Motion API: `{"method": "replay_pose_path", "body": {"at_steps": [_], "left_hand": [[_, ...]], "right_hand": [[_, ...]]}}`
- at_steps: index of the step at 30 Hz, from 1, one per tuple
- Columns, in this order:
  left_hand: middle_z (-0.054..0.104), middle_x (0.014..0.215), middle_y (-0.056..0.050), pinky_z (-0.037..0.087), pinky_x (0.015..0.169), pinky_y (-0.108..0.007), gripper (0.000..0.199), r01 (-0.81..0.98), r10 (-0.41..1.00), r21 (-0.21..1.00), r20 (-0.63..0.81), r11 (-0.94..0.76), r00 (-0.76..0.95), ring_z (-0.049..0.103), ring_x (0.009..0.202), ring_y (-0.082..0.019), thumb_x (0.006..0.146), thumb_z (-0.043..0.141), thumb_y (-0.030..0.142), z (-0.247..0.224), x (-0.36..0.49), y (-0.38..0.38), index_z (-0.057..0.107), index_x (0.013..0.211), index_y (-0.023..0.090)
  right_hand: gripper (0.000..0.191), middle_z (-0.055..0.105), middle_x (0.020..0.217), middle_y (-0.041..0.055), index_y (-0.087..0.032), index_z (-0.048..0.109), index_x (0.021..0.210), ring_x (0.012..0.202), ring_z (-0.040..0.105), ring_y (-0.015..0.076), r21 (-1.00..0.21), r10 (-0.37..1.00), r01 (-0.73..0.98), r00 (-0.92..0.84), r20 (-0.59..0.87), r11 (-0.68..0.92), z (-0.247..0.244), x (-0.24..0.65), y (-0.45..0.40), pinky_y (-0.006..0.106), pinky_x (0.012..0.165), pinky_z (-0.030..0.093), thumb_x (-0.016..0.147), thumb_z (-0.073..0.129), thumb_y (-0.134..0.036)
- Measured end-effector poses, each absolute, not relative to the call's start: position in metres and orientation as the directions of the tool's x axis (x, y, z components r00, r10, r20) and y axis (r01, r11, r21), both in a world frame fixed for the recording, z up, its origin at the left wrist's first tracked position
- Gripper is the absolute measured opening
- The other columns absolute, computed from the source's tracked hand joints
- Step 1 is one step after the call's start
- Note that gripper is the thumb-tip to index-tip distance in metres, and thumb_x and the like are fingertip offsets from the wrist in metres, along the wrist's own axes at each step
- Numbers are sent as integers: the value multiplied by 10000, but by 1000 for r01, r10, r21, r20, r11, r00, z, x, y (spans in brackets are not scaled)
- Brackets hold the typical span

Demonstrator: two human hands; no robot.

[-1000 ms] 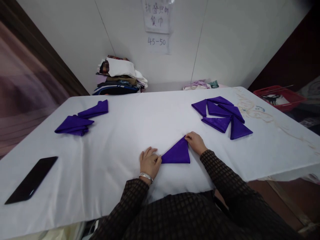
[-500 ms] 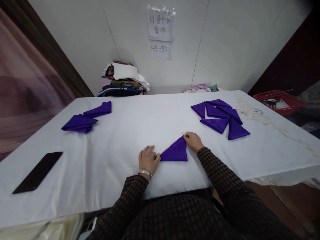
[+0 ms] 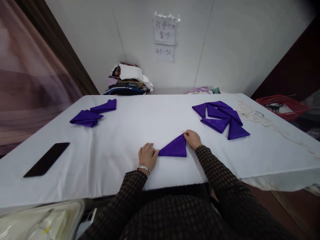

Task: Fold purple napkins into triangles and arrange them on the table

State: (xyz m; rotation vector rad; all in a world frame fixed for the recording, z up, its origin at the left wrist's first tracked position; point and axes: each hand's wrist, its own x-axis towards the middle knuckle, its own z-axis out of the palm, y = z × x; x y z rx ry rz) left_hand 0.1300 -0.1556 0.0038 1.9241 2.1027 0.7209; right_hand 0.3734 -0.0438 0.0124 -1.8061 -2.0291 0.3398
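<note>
A purple cloth folded into a triangle [image 3: 176, 148] lies flat near the table's front edge, between my two hands. My left hand [image 3: 148, 156], with a silver bracelet at the wrist, pinches its left tip between thumb and finger. At its upper right corner, my right hand [image 3: 192, 139] has thumb and fingers closed on the cloth. Several folded purple triangles [image 3: 216, 124] lie grouped at the right. Two more purple cloths, one loosely folded [image 3: 85, 118] and one narrower [image 3: 106, 106], sit at the left.
The white tablecloth [image 3: 135, 125] covers the table. A black flat slab [image 3: 47, 160] lies at the left. Stacked clothes [image 3: 130, 80] stand against the wall beyond the back edge, below a paper sign [image 3: 165, 32]. A red basket [image 3: 287, 106] is off the right side.
The view has shifted slightly, so the table's things appear moved in the picture. Both hands keep their hold on the triangle's corners; the cloth looks much the same.
</note>
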Motion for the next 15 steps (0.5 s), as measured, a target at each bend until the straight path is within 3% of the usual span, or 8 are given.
{"method": "replay_pose_path", "body": {"at_steps": [7,15], "left_hand": [[598,1202,-22,207,1052,-536,245,877,987,479,160,-48,-34,359,1288,-241,864,456,325,5,130,-155,609,700,227],[603,1158,-67,216,1054,-517,263,931,980,365,191,-22,-51,373,1271,-260,864,403,246,9,140,-156,642,761,205]], "right_hand": [[144,647,840,37,-208,619,799,779,549,174,-424,987,896,-72,145,128,11,372,-47,257,621,334,830,478,-224],[160,663,872,48,-199,638,826,802,567,173,-419,991,902,-55,125,103,11,371,-43,253,655,363,829,479,-213]]}}
